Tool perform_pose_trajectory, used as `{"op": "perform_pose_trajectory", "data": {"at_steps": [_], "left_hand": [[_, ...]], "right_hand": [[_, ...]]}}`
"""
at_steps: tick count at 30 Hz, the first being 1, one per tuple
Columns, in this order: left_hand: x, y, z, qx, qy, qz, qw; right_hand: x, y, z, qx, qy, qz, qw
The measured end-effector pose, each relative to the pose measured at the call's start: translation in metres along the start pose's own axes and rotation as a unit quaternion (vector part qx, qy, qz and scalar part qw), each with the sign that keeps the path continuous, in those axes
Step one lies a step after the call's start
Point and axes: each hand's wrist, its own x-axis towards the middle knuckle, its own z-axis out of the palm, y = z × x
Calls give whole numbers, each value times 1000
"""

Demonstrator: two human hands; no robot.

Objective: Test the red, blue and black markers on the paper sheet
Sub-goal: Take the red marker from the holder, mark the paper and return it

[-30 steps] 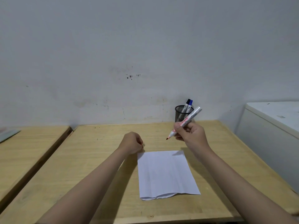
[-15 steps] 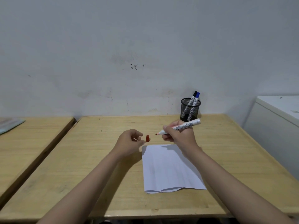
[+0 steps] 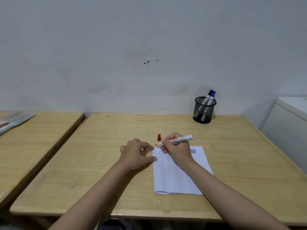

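Observation:
A white paper sheet (image 3: pixel 177 176) lies on the wooden table (image 3: pixel 99 155). My right hand (image 3: pixel 177 151) grips the uncapped red marker (image 3: pixel 178 140), its red tip hovering at the sheet's top-left corner. The red cap (image 3: pixel 159 137) stands on the table just beyond the sheet. My left hand (image 3: pixel 135 154) rests on the table, fingers spread, thumb and fingertips at the paper's left edge, holding nothing. The black marker (image 3: pixel 207 97) and the blue marker (image 3: pixel 211 97) stand capped in a black mesh cup (image 3: pixel 204 112) at the back right.
A second wooden table (image 3: pixel 33 135) stands to the left across a narrow gap, with a booklet (image 3: pixel 13 120) at its far edge. A white cabinet (image 3: pixel 289 130) flanks the table on the right. The wall is right behind.
My left hand let go of the red cap, which now stands on the table, and came down beside the paper. My right hand lowered the marker tip to the sheet's corner.

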Motion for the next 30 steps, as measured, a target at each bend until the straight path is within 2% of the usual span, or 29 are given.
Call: {"op": "perform_pose_trajectory", "data": {"at_steps": [17, 30], "left_hand": [[8, -8, 0, -26, -26, -2, 999], [9, -8, 0, -26, -26, -6, 999]], "right_hand": [[1, 5, -1, -69, -38, -1, 997], [-3, 1, 0, -159, -30, -11, 987]]}}
